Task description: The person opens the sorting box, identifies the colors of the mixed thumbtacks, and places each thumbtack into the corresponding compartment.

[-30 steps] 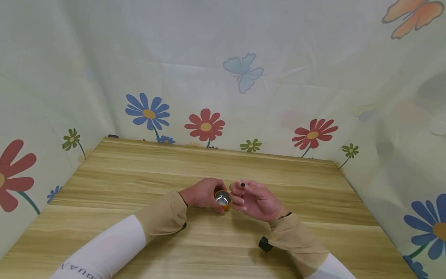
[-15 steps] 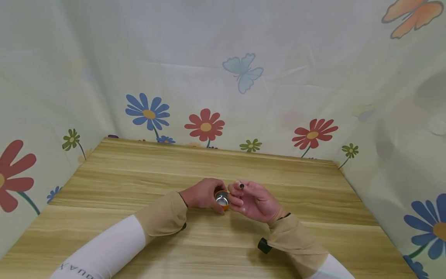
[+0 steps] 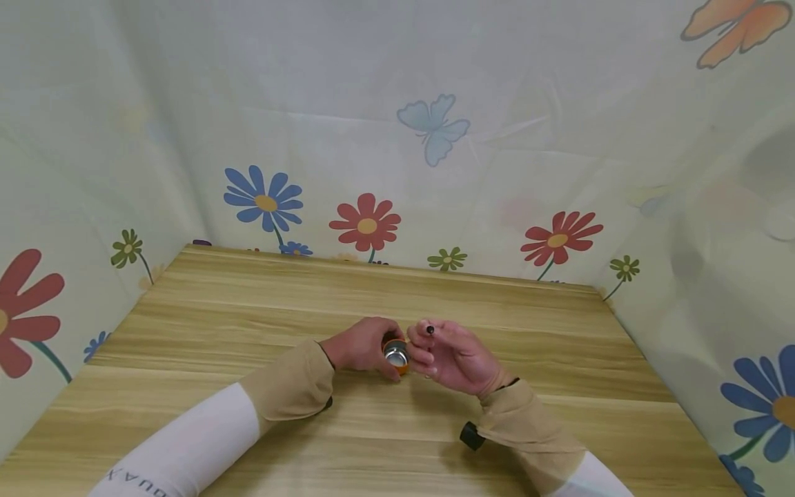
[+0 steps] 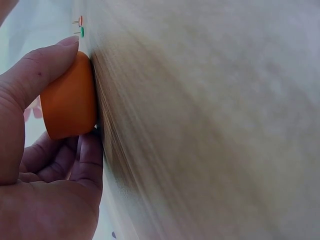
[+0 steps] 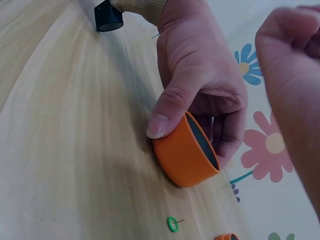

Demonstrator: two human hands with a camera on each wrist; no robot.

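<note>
An orange cup (image 3: 402, 371) with a metallic inside stands tilted or upright on the table, which I cannot tell exactly. My left hand (image 3: 363, 345) grips it round the side, the thumb (image 5: 172, 102) near its rim. Just to the right, my right hand (image 3: 462, 359) is raised with its fingers beside the cup's mouth. Between its thumb and fingertips it pinches a small black round thing (image 3: 430, 330), too small to name for sure. In the left wrist view, a green drawing pin (image 4: 82, 32) and an orange drawing pin (image 4: 80, 21) lie past the cup.
The wood-grain table (image 3: 298, 297) is bounded by a pale cloth (image 3: 348, 138) printed with flowers and butterflies. A black wrist camera (image 3: 472, 436) juts from the right sleeve. An orange object (image 5: 227, 236) is cut off at the right wrist view's bottom edge.
My right hand has edged very slightly left toward the cup, carrying the small black thing. My left hand and the cup stay in place.
</note>
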